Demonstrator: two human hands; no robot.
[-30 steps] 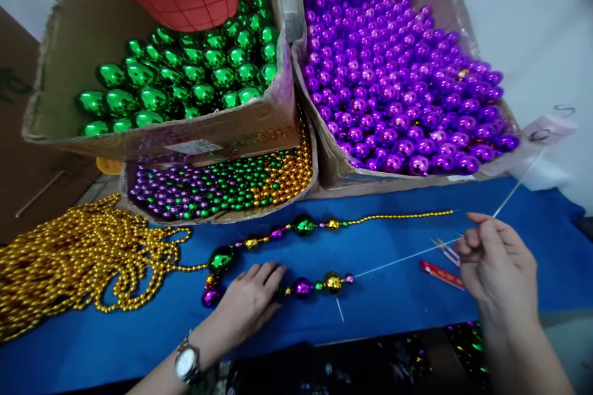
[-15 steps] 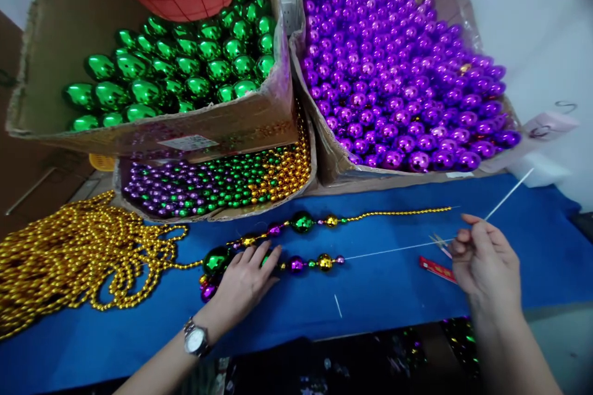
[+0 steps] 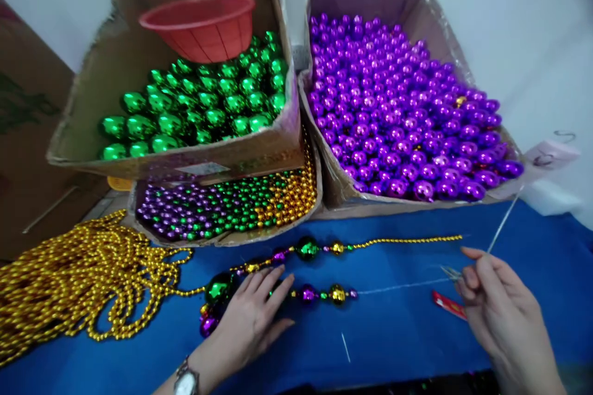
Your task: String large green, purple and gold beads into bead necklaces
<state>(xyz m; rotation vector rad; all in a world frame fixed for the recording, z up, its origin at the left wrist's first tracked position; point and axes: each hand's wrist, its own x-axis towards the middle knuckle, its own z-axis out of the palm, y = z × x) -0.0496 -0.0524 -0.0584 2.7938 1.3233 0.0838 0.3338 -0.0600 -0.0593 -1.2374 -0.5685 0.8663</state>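
Note:
My left hand (image 3: 252, 308) lies with fingers stretched out over a strand of mixed beads, palm down and covering part of it. Right of the fingers, purple, green and gold beads (image 3: 338, 294) of that strand show. From its last small bead a white string (image 3: 403, 286) runs across to my right hand (image 3: 498, 302), closed in a pinch on it. The string's loose end rises beyond the fingers. Thin pointed metal tips (image 3: 448, 273) poke out beside my right fingers; their kind is unclear. Behind, the strand's other part (image 3: 307, 249) ends in small gold beads.
Gold bead strands (image 3: 88, 284) are heaped at left on the blue cloth (image 3: 393, 333). Boxes of green beads (image 3: 167, 123), purple beads (image 3: 393, 117) and mixed small beads (image 3: 241, 203) stand behind. A red basket (image 3: 199, 31) sits over the green ones. A red packet (image 3: 448, 305) lies by my right hand.
The view has tilted up, so the boxes, strands and hands appear lower in the picture. My left hand still rests on the strand and my right still pinches the string.

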